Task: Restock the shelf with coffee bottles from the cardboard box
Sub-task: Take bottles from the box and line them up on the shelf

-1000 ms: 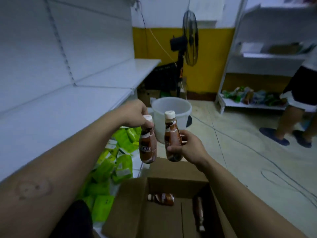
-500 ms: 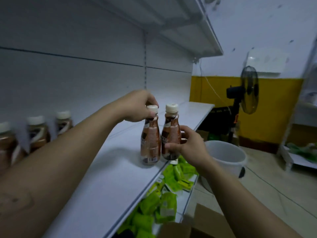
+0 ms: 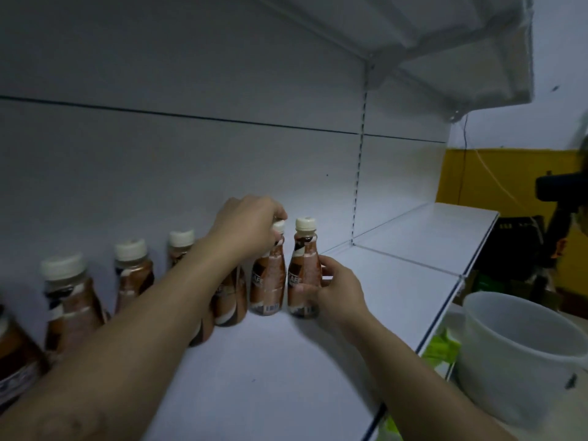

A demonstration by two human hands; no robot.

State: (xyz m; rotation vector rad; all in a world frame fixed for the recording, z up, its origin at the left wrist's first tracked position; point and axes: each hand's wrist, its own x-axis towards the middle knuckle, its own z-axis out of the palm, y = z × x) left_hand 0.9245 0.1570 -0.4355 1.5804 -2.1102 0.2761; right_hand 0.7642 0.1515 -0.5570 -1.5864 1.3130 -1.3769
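Two brown coffee bottles with white caps stand upright on the white shelf (image 3: 397,281), side by side near the back panel. My left hand (image 3: 246,227) grips the left bottle (image 3: 267,281) by its cap. My right hand (image 3: 337,291) holds the right bottle (image 3: 302,275) around its lower body. To the left, a row of several more coffee bottles (image 3: 130,268) lines the back of the shelf, partly hidden behind my left forearm. The cardboard box is out of view.
An upper shelf (image 3: 461,52) overhangs at the top right. Below the shelf's right edge sit a white plastic bucket (image 3: 515,354) and green packets (image 3: 440,345). A black fan (image 3: 560,189) stands before a yellow wall at far right.
Both hands moved the two bottles from the shelf's front edge back towards the rear panel, beside the row of bottles. One second ago they were held above the cardboard box.
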